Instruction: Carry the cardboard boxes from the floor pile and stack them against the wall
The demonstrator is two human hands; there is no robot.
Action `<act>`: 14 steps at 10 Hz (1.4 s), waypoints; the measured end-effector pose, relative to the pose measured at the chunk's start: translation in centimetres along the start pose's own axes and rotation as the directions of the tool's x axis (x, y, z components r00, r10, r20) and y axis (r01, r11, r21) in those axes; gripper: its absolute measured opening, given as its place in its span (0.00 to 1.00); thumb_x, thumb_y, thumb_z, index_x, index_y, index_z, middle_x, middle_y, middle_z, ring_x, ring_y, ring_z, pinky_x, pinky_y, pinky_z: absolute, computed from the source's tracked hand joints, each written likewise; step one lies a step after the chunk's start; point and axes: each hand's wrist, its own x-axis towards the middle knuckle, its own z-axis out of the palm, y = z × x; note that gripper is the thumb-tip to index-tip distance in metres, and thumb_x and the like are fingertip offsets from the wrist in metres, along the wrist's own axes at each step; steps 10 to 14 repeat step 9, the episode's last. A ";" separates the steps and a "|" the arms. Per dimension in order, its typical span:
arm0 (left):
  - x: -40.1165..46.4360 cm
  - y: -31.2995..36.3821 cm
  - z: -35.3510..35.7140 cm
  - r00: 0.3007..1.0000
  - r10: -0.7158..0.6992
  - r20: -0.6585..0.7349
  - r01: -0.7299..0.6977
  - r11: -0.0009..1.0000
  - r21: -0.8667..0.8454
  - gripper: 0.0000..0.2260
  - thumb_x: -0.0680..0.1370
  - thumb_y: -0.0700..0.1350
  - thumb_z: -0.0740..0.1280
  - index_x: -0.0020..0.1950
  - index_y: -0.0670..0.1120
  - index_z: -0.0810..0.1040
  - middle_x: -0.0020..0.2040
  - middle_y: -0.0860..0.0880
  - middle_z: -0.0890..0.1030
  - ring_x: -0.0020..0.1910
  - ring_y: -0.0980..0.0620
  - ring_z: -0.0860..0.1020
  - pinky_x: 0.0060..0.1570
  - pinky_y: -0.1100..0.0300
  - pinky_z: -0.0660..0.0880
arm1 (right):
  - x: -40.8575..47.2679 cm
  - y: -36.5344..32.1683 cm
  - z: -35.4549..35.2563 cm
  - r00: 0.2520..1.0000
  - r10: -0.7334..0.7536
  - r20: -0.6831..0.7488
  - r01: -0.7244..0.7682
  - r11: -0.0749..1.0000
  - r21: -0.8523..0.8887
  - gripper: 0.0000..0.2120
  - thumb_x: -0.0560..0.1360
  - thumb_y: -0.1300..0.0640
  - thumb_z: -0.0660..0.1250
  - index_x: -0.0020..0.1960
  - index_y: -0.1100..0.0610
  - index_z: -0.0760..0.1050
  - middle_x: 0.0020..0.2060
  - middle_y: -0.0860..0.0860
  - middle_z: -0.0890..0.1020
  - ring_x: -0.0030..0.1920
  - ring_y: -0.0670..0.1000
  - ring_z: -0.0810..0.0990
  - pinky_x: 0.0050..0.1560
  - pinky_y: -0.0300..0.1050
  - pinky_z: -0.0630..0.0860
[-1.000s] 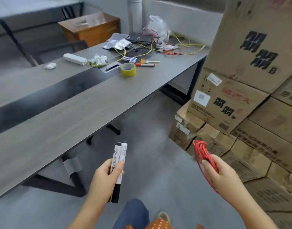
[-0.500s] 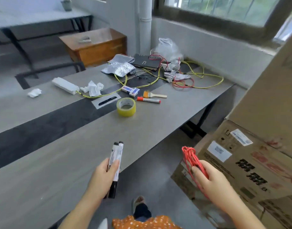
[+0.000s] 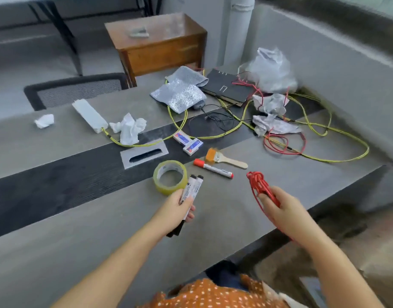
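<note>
My left hand [image 3: 180, 206] grips two black-and-white markers [image 3: 192, 190] side by side, caps pointing away from me, over the grey table [image 3: 80, 236]. My right hand [image 3: 280, 210] holds a bundle of red cord [image 3: 258, 185] above the table's near right part. A blurred brown cardboard surface [image 3: 373, 258] shows at the bottom right corner beside the table; the box pile is otherwise outside the view.
On the table lie a roll of yellow tape [image 3: 170, 176], a red-capped marker [image 3: 213, 168], a small brush [image 3: 224, 158], yellow and red wires [image 3: 313, 138], crumpled paper [image 3: 128, 127] and a black notebook [image 3: 228, 87]. A wooden cabinet [image 3: 157, 43] and chair back [image 3: 77, 88] stand behind.
My view has swung left from the box stack to the table. Both hands have moved forward over the tabletop, still holding the markers and red cord.
</note>
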 end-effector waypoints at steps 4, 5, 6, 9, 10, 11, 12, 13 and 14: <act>12.7 2.2 7.5 0.741 -0.606 -0.290 0.341 0.711 -0.615 0.07 0.78 0.33 0.56 0.46 0.43 0.70 0.41 0.43 0.73 0.41 0.46 0.73 0.45 0.55 0.69 | 22.2 1.1 -2.1 0.951 -0.257 0.171 0.305 0.872 -0.383 0.07 0.81 0.53 0.58 0.51 0.56 0.70 0.38 0.57 0.80 0.40 0.62 0.77 0.33 0.48 0.61; 13.1 2.5 7.7 0.734 -0.626 -0.263 0.346 0.678 -0.648 0.07 0.78 0.34 0.56 0.44 0.44 0.70 0.42 0.43 0.71 0.43 0.48 0.69 0.45 0.56 0.65 | 23.9 2.8 -0.6 0.944 -0.240 0.226 0.325 0.795 -0.513 0.12 0.81 0.50 0.57 0.57 0.57 0.71 0.41 0.58 0.81 0.44 0.62 0.78 0.34 0.48 0.62; 13.1 2.3 7.7 0.727 -0.606 -0.324 0.358 0.737 -0.573 0.11 0.77 0.35 0.56 0.39 0.50 0.67 0.39 0.48 0.68 0.40 0.51 0.65 0.48 0.55 0.62 | 24.5 4.8 0.5 0.926 -0.229 0.299 0.366 0.731 -0.576 0.15 0.80 0.47 0.59 0.61 0.54 0.71 0.51 0.54 0.78 0.55 0.58 0.74 0.45 0.49 0.67; 10.2 0.8 7.3 0.805 -0.510 -0.305 0.389 0.840 -0.378 0.17 0.80 0.39 0.57 0.69 0.46 0.68 0.58 0.50 0.71 0.57 0.53 0.70 0.62 0.58 0.70 | 24.4 3.8 -2.8 0.916 -0.139 0.377 0.289 0.881 -0.376 0.28 0.77 0.47 0.65 0.74 0.53 0.62 0.65 0.53 0.72 0.66 0.54 0.70 0.63 0.47 0.68; 10.2 0.8 7.3 0.805 -0.510 -0.305 0.389 0.840 -0.378 0.17 0.80 0.39 0.57 0.69 0.46 0.68 0.58 0.50 0.71 0.57 0.53 0.70 0.62 0.58 0.70 | 24.4 3.8 -2.8 0.916 -0.139 0.377 0.289 0.881 -0.376 0.28 0.77 0.47 0.65 0.74 0.53 0.62 0.65 0.53 0.72 0.66 0.54 0.70 0.63 0.47 0.68; 10.2 0.8 7.3 0.805 -0.510 -0.305 0.389 0.840 -0.378 0.17 0.80 0.39 0.57 0.69 0.46 0.68 0.58 0.50 0.71 0.57 0.53 0.70 0.62 0.58 0.70 | 24.4 3.8 -2.8 0.916 -0.139 0.377 0.289 0.881 -0.376 0.28 0.77 0.47 0.65 0.74 0.53 0.62 0.65 0.53 0.72 0.66 0.54 0.70 0.63 0.47 0.68; 10.2 0.8 7.3 0.805 -0.510 -0.305 0.389 0.840 -0.378 0.17 0.80 0.39 0.57 0.69 0.46 0.68 0.58 0.50 0.71 0.57 0.53 0.70 0.62 0.58 0.70 | 24.4 3.8 -2.8 0.916 -0.139 0.377 0.289 0.881 -0.376 0.28 0.77 0.47 0.65 0.74 0.53 0.62 0.65 0.53 0.72 0.66 0.54 0.70 0.63 0.47 0.68; 10.2 0.8 7.3 0.805 -0.510 -0.305 0.389 0.840 -0.378 0.17 0.80 0.39 0.57 0.69 0.46 0.68 0.58 0.50 0.71 0.57 0.53 0.70 0.62 0.58 0.70 | 24.4 3.8 -2.8 0.916 -0.139 0.377 0.289 0.881 -0.376 0.28 0.77 0.47 0.65 0.74 0.53 0.62 0.65 0.53 0.72 0.66 0.54 0.70 0.63 0.47 0.68; 10.2 0.8 7.3 0.805 -0.510 -0.305 0.389 0.840 -0.378 0.17 0.80 0.39 0.57 0.69 0.46 0.68 0.58 0.50 0.71 0.57 0.53 0.70 0.62 0.58 0.70 | 24.4 3.8 -2.8 0.916 -0.139 0.377 0.289 0.881 -0.376 0.28 0.77 0.47 0.65 0.74 0.53 0.62 0.65 0.53 0.72 0.66 0.54 0.70 0.63 0.47 0.68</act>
